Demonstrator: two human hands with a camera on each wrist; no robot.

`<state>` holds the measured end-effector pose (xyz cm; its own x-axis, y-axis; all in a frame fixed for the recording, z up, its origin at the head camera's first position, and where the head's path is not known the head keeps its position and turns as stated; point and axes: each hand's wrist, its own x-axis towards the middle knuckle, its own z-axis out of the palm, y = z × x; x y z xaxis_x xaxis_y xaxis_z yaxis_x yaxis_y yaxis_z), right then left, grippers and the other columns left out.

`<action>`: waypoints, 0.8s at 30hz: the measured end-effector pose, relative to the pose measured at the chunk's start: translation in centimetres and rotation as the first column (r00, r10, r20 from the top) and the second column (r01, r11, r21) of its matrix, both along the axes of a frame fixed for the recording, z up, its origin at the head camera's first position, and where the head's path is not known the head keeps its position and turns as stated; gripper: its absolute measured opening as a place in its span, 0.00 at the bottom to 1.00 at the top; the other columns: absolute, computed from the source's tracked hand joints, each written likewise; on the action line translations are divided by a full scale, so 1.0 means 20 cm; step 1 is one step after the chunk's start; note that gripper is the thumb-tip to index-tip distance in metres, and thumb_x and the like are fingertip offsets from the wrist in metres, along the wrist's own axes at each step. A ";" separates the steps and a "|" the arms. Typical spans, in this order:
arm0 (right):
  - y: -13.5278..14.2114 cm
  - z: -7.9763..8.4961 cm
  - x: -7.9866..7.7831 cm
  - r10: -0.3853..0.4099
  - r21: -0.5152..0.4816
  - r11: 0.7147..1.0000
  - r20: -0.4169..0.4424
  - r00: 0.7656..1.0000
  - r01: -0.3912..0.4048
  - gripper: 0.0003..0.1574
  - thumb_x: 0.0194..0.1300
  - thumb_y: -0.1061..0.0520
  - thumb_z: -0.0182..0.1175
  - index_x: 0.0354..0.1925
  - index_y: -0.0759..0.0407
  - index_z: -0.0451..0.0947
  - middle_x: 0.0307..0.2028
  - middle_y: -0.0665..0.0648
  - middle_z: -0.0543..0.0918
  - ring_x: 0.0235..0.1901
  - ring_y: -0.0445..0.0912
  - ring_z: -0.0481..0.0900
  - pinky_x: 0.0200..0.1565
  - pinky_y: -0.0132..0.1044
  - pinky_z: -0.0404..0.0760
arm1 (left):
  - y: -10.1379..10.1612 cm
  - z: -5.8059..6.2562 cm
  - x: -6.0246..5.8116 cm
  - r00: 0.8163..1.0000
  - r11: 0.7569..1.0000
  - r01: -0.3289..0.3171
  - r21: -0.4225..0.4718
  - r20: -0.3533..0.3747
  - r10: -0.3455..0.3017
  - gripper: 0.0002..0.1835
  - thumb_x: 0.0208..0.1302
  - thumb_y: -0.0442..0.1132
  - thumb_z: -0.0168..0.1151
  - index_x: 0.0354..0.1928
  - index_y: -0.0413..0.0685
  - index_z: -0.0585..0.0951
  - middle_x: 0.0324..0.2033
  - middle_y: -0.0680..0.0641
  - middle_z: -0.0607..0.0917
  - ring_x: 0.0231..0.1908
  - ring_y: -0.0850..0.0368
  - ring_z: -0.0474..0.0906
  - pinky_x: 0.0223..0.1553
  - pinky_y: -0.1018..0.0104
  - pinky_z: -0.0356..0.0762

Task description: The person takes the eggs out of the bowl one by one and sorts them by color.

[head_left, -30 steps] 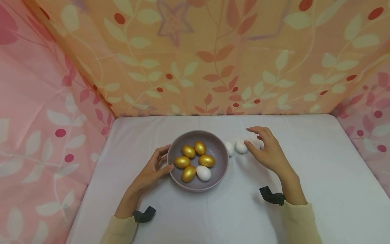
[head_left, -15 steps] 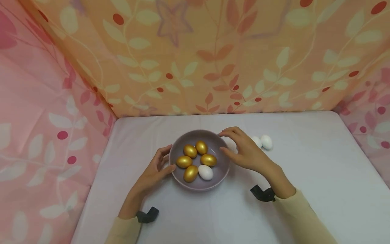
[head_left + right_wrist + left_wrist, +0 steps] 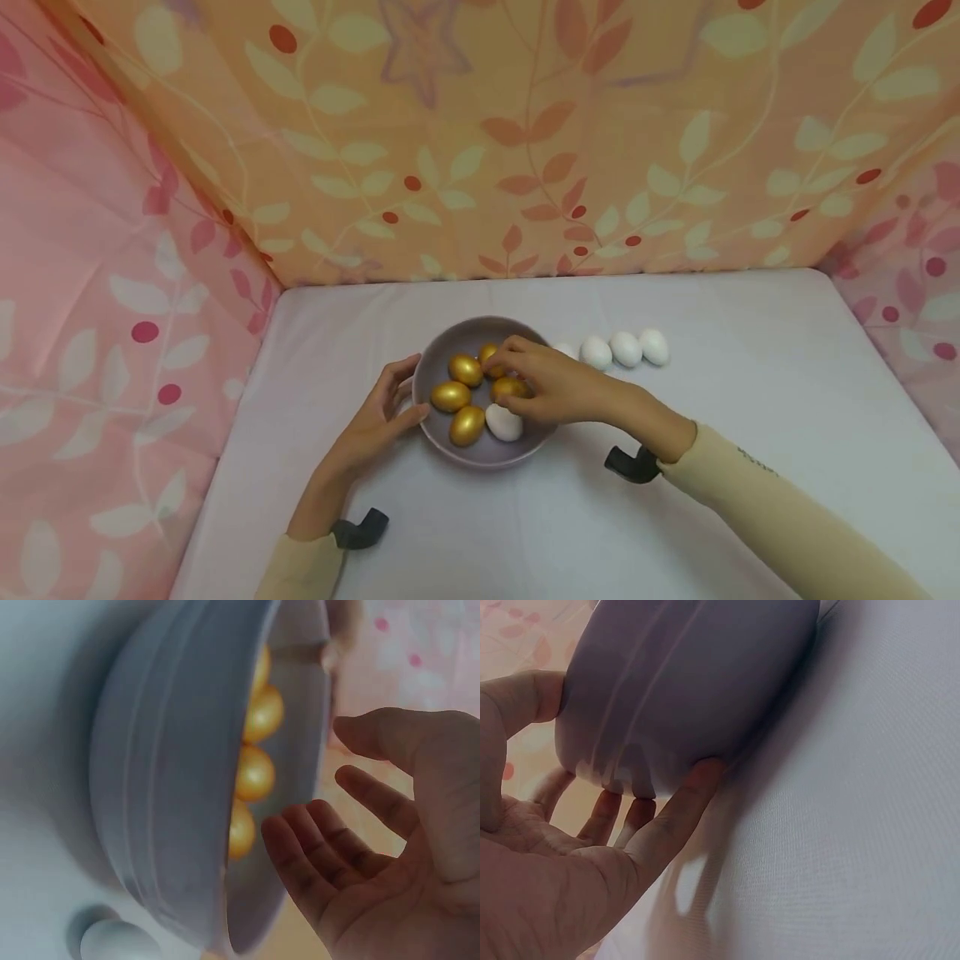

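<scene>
A purple-grey bowl [image 3: 444, 446] stands on the table. Inside lie several golden eggs [image 3: 451, 397] and one white egg [image 3: 503, 423]. My left hand [image 3: 377, 419] holds the bowl at its left side; in the left wrist view its thumb is at the rim and its fingers [image 3: 676, 814] touch the outer wall. Over the bowl's right half reaches my right hand [image 3: 558, 385], thumb and fingers apart above the eggs. The right wrist view shows that hand [image 3: 390, 840] with loosely bent fingers and nothing in them. It partly hides the golden eggs on the right.
Several white eggs [image 3: 626, 349] form a row on the table right of the bowl; the nearest is partly hidden by my right arm. A white cloth covers the table [image 3: 750, 375]. Patterned fabric [image 3: 525, 167] closes off the back and both sides.
My right hand has moved left, from above the row of white eggs to over the bowl. The white eggs in the row now show more. My left hand stays at the bowl.
</scene>
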<state>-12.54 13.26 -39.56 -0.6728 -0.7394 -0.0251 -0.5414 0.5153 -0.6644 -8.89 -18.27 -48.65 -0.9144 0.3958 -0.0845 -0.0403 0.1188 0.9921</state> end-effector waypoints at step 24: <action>-0.18 -0.05 0.02 0.172 0.383 0.909 0.016 0.985 -0.165 0.23 0.57 0.62 0.75 0.52 0.55 0.85 0.52 0.53 0.85 0.51 0.48 0.82 0.56 0.45 0.83 | 0.00 -0.02 -0.01 1.000 1.000 -0.009 -0.018 0.002 0.009 0.39 0.73 0.38 0.67 0.80 0.60 0.59 0.82 0.49 0.59 0.82 0.38 0.56 0.73 0.53 0.67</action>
